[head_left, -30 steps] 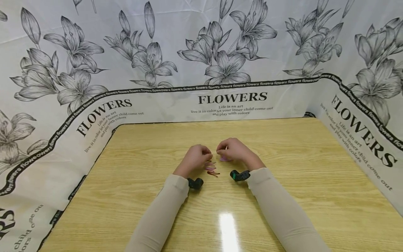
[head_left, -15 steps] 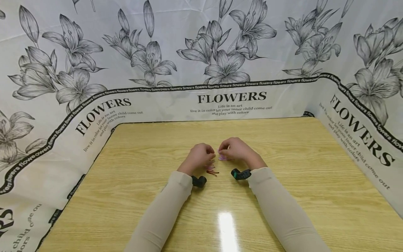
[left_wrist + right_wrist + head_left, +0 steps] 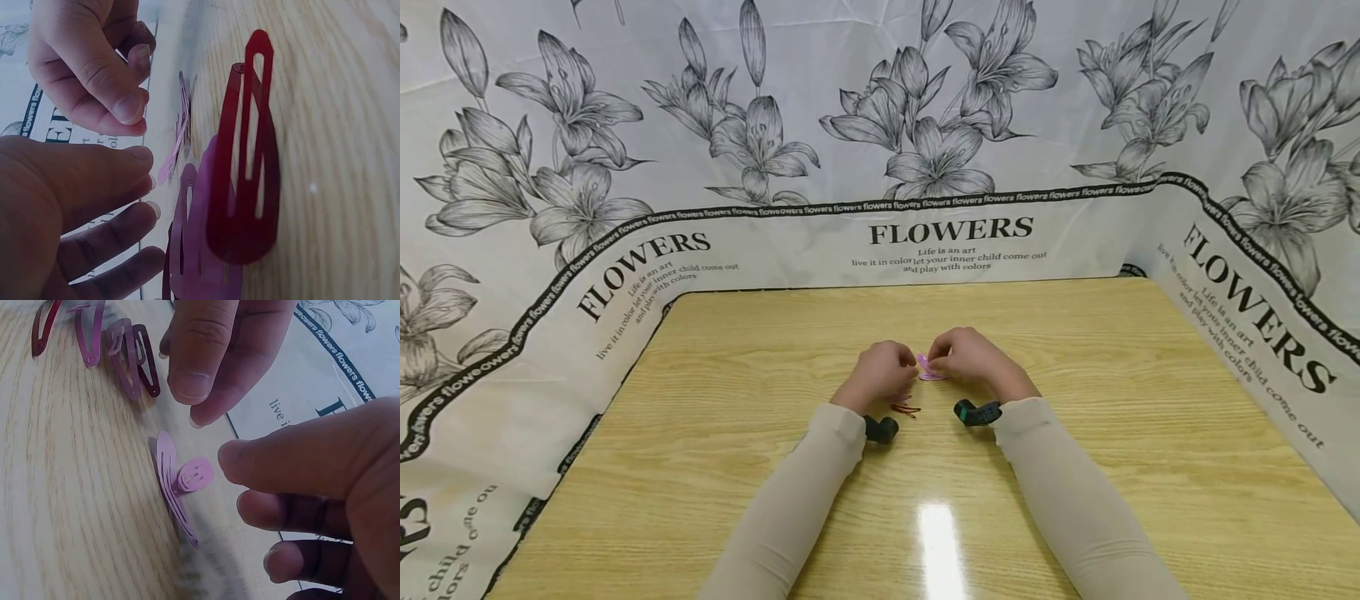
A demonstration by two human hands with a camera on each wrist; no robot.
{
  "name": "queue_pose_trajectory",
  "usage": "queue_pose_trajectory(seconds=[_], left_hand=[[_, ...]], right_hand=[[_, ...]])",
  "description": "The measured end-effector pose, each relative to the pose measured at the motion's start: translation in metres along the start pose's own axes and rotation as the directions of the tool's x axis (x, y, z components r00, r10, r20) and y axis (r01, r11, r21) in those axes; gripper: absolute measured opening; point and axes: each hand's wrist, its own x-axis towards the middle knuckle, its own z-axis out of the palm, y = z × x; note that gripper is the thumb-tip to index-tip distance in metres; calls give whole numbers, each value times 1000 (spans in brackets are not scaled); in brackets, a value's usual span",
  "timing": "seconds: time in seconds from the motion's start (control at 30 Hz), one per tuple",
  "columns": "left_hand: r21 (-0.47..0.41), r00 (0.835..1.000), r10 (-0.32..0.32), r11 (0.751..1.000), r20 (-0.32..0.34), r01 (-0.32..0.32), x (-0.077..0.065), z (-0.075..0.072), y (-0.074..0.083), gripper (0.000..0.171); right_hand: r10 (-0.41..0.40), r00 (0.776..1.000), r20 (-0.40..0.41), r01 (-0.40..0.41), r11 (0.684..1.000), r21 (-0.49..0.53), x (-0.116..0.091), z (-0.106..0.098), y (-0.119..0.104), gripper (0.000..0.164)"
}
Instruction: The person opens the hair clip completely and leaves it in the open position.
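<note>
My left hand (image 3: 883, 369) and right hand (image 3: 966, 354) face each other over the table, fingers bent, with nothing showing between them. Between the hands, one pink snap hair clip (image 3: 165, 456) lies on the wood. A second pink hair clip (image 3: 195, 475) shows end-on beside it, standing up from it in the head view. In the right wrist view my right thumb (image 3: 240, 456) is close to this second clip, with a gap. Below my left hand are more clips: a red hair clip (image 3: 242, 240) and a mauve hair clip (image 3: 209, 275), partly hidden.
The clips by the left hand form a short row, with a dark red clip (image 3: 147, 359) nearest the pink pair. A black wrist camera (image 3: 976, 412) sits at each cuff. Flower-printed cloth (image 3: 951, 233) walls the wooden table (image 3: 760, 333) at the back and sides.
The left hand has moved right, toward the pink clips. The right hand has drawn slightly right, and a pink clip beneath its fingertips now shows more fully, standing up.
</note>
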Motion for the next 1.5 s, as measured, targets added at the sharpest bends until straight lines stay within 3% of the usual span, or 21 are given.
queue_pose_trajectory(seconds=[0.63,1.13,1.5], left_hand=[[123,1000,26,992,-8,-25,2,3,10,17],[160,1000,23,987,-10,-21,5,8,12,19],[175,1000,21,984,-14,-18,6,10,13,16]], right_hand=[[68,995,72,-67,998,-4,-5,-6,8,11],[64,993,101,-59,997,-49,-9,-8,13,9],[58,991,118,-56,998,-25,-10,-8,13,7]])
